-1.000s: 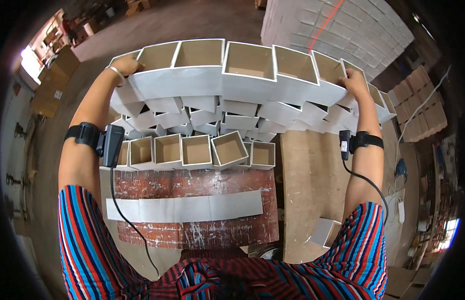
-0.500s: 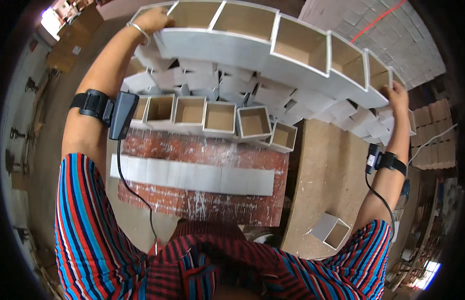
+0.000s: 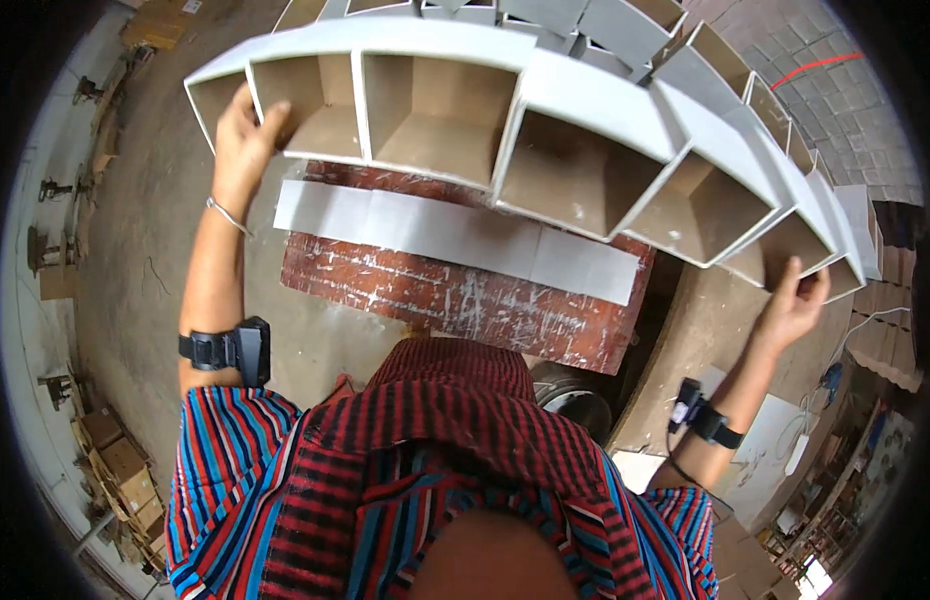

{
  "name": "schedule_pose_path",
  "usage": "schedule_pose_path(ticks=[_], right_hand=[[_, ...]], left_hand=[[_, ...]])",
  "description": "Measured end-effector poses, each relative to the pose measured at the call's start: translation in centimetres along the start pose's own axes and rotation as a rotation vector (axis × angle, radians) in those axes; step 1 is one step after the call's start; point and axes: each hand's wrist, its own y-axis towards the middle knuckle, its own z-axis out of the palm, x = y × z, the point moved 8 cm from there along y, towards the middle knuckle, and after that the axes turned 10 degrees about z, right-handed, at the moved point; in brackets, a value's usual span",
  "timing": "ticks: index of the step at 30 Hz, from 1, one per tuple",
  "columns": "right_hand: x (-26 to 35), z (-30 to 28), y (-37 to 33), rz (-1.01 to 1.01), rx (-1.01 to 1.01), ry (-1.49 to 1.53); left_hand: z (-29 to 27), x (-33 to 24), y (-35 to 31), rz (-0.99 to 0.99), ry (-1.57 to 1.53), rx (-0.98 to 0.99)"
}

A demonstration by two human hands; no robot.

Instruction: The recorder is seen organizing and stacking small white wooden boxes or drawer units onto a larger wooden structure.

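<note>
A long row of white open-fronted boxes (image 3: 440, 40) with bare brown insides hangs in the air across the view. At its left end my left hand (image 3: 243, 135) is closed on a box wall, thumb and fingers to either side of it. My right hand (image 3: 790, 305) grips the lower edge of the boxes at the right end. Beneath the row lies a white strip of panels (image 3: 405, 228) on a red, paint-smeared board (image 3: 465, 300); the row covers part of both.
Beyond the held row, more white boxes (image 3: 550, 15) stand piled up. A brown board (image 3: 670, 370) lies to the right of the red board. Near my body sits a round bucket (image 3: 575, 400). A white cable (image 3: 875, 318) runs at the far right.
Both hands have brought the row of boxes from above the far pile toward me, over the red board. Its openings now face me more. My view has turned and shifted too.
</note>
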Motion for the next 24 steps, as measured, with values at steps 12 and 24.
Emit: schedule_pose_path(ticks=[12,24], right_hand=[[-9.7,12.0,-22.2,0.283,-0.005,0.255],[-16.2,12.8,-25.4,0.592,0.238,-0.105]], left_hand=[[-0.8,24.3,-14.6,-0.114,-0.208,-0.255],[-0.7,26.1,-16.1,-0.067,0.044,-0.046]])
